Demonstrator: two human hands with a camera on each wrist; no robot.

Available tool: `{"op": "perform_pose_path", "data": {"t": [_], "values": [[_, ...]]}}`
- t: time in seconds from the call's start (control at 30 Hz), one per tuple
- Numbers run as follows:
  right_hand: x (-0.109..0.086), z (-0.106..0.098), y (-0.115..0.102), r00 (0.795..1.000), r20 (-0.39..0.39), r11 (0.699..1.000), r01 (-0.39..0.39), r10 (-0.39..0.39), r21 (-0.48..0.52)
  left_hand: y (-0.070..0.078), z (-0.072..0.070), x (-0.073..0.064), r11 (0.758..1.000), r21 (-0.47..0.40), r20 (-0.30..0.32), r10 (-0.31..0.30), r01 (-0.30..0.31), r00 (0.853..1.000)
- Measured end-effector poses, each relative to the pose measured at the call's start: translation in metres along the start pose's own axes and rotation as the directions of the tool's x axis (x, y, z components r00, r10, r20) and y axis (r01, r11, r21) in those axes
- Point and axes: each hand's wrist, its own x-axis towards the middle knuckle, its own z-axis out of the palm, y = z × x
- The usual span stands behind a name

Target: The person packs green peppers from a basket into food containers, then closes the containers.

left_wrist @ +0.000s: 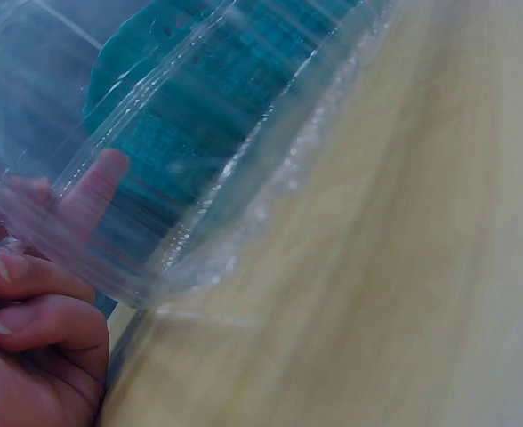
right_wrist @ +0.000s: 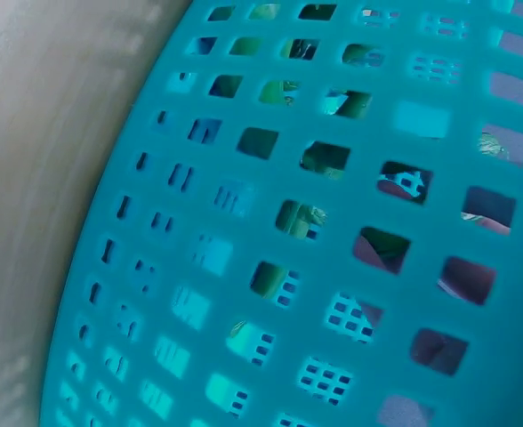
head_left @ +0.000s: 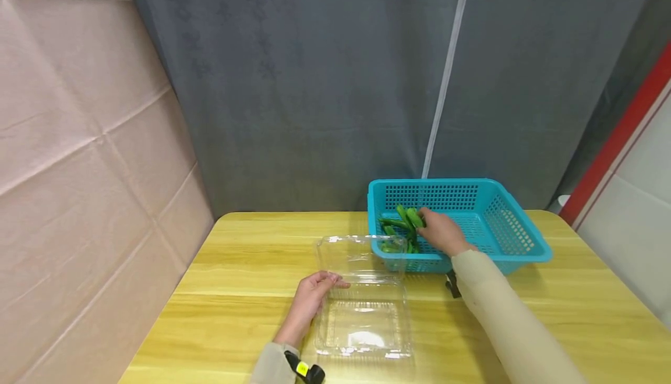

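A clear plastic clamshell box [head_left: 365,320] lies unfolded on the table, its lid half [head_left: 362,256] raised toward the basket. My left hand [head_left: 313,296] pinches the box's left edge near the hinge. In the left wrist view, a finger [left_wrist: 94,191] shows through the clear plastic, with other fingers curled at the edge. My right hand [head_left: 442,231] reaches into a teal plastic basket [head_left: 511,256], fingers curled at a slender green vegetable [head_left: 415,217] in a small heap. The right wrist view shows mostly the basket's perforated wall [right_wrist: 270,240], with the hand partly hidden behind it.
The basket stands at the back right of the wooden table [head_left: 230,291], close to a grey curtain [head_left: 314,92]. The lid half overlaps the basket's near left corner in the head view. A pale covered wall [head_left: 89,139] borders the left side.
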Motion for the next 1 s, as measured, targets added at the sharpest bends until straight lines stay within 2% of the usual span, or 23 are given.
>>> {"op": "perform_pose_path", "data": {"t": [0.47, 1.0], "values": [[-0.014, -0.005, -0.002, 0.997, -0.08, 0.998, -0.008, 0.013, 0.06, 0.001, 0.001, 0.0, 1.0, 0.006, -0.001, -0.021, 0.021, 1.0], [-0.034, -0.002, -0.026, 0.974, -0.226, 0.988, 0.021, 0.014, 0.153, 0.002, -0.001, 0.001, 0.999, 0.021, 0.0, -0.046, 0.046, 0.999]]}}
